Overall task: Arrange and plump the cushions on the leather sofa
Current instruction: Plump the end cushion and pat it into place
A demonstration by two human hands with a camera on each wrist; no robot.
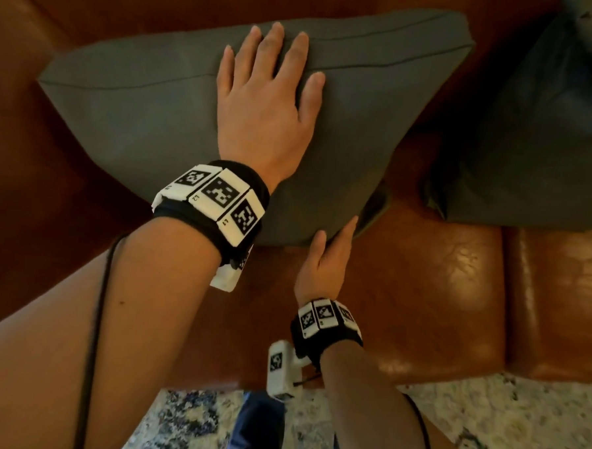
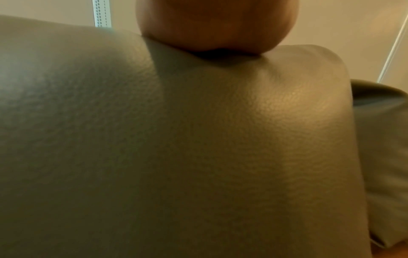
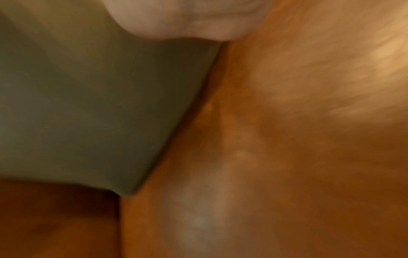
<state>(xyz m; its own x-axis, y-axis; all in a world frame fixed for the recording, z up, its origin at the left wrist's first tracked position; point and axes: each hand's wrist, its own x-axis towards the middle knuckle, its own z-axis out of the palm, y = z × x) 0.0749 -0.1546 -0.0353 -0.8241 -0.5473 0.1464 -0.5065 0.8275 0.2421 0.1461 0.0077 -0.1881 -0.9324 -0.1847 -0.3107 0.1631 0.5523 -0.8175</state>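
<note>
A grey cushion (image 1: pixel 139 113) leans against the back of the brown leather sofa (image 1: pixel 439 283). My left hand (image 1: pixel 271 85) lies flat on its upper face, fingers spread and straight, pressing into the fabric. My right hand (image 1: pixel 327 253) touches the cushion's lower right edge just above the seat, with thumb and forefinger straight; its other fingers are hidden behind the cushion. The left wrist view is filled by the cushion (image 2: pixel 176 139) under the heel of my left hand (image 2: pixel 216 26). In the blurred right wrist view, the cushion (image 3: pixel 88 104) meets the sofa seat (image 3: pixel 287 139) below my right hand (image 3: pixel 187 17).
A second grey cushion (image 1: pixel 532 133) stands on the sofa to the right, and its edge shows beside the first cushion (image 2: pixel 386 139). A patterned rug (image 1: pixel 500 424) covers the floor in front of the sofa. A seam splits the seat at the right.
</note>
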